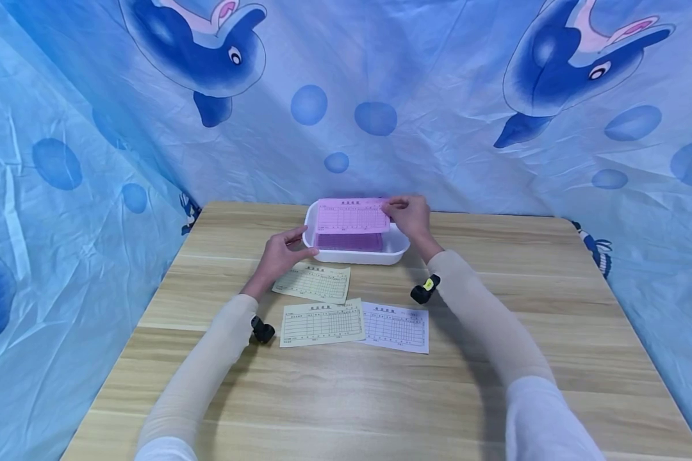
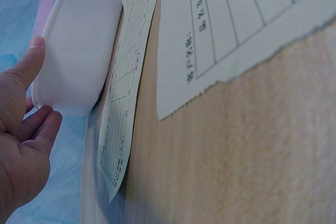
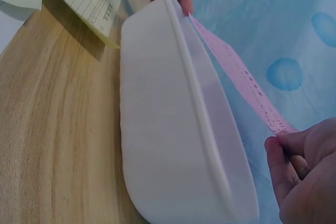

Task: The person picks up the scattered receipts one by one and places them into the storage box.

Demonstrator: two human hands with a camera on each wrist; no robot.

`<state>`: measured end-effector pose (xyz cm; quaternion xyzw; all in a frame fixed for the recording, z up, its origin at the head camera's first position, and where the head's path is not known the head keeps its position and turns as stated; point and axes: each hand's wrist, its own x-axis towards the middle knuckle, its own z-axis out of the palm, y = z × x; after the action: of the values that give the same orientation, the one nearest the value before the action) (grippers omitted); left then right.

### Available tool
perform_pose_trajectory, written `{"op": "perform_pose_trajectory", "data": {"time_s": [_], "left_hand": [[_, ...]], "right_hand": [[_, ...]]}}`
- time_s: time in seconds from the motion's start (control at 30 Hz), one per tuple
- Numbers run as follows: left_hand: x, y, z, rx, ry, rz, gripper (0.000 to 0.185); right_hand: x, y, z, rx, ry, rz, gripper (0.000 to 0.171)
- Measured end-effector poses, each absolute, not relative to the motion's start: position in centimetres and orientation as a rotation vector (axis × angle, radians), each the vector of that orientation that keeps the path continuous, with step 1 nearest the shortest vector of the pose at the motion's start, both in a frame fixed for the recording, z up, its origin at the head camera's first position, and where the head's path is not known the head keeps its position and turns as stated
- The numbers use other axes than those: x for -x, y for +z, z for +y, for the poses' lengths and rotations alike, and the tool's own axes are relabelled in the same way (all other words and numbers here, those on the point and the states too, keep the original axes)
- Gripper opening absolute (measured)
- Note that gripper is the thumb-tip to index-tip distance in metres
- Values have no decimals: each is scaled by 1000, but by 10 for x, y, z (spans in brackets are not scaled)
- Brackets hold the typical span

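My right hand (image 1: 409, 214) pinches a pink printed form (image 1: 352, 218) by its right end, between thumb and fingertips. The slip is tilted above a white plastic basin (image 1: 357, 257); in the right wrist view the pink form (image 3: 236, 72) slopes down towards the basin's far end. Around the basin's left end, my left hand (image 1: 282, 256) holds the rim with thumb and fingers apart. Inside the basin lies a purple-pink block or stack (image 1: 348, 242), partly covered by the raised form. The left wrist view shows the left thumb at the basin wall (image 2: 79, 40).
In front of the basin lie a pale yellow form (image 1: 314, 283), another yellow form (image 1: 323, 323) and a white form (image 1: 396, 328) tucked against it. All rest on a wooden table (image 1: 525, 288). Behind hangs a blue curtain (image 1: 438, 173) with dolphin prints.
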<state>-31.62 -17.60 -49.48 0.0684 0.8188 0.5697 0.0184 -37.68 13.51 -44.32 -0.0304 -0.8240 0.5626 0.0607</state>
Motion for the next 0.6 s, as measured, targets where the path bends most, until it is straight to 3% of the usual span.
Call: {"op": "perform_pose_trajectory", "data": {"time_s": [0.6], "left_hand": [[316,-495,-176,-225,1754,2552,77]], "right_hand": [[384,-460,122,55,1621,-2632,16]]}}
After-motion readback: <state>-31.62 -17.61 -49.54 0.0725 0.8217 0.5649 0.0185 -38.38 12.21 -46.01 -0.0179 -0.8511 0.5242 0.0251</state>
